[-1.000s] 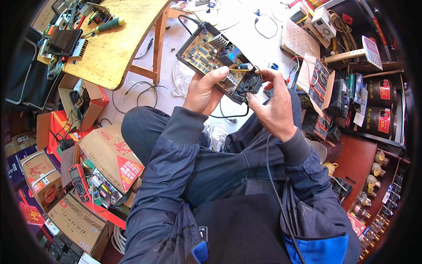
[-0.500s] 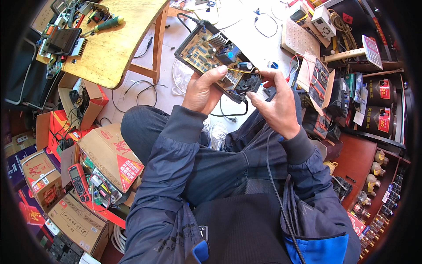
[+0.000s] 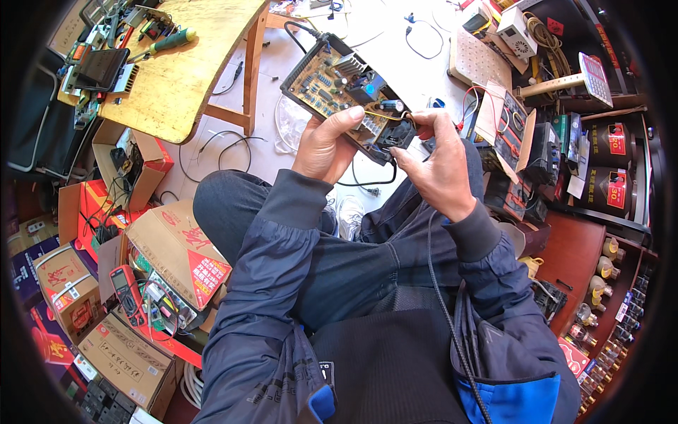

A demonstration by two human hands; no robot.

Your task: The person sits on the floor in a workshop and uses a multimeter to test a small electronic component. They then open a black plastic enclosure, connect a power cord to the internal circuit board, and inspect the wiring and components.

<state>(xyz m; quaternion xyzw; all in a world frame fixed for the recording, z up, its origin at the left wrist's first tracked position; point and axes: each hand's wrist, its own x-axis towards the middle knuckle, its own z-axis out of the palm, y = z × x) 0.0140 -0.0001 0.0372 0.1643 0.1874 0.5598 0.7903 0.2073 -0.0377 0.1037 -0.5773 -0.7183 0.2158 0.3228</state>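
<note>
Hands over lap: left hand [image 3: 326,145] clamps circuit board [image 3: 339,85], long axis running up-left away from it; right hand [image 3: 439,166] pinches black component [image 3: 397,134] at board's near corner.

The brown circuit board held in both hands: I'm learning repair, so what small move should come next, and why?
Probably steady the brown circuit board with the left hand while the right hand works the black part at its near corner, since the right fingertips already pinch there and the board hangs unsupported.

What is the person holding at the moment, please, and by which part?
A circuit board, gripped by the left hand at its near edge; the right hand pinches the black part at its near corner.
</note>
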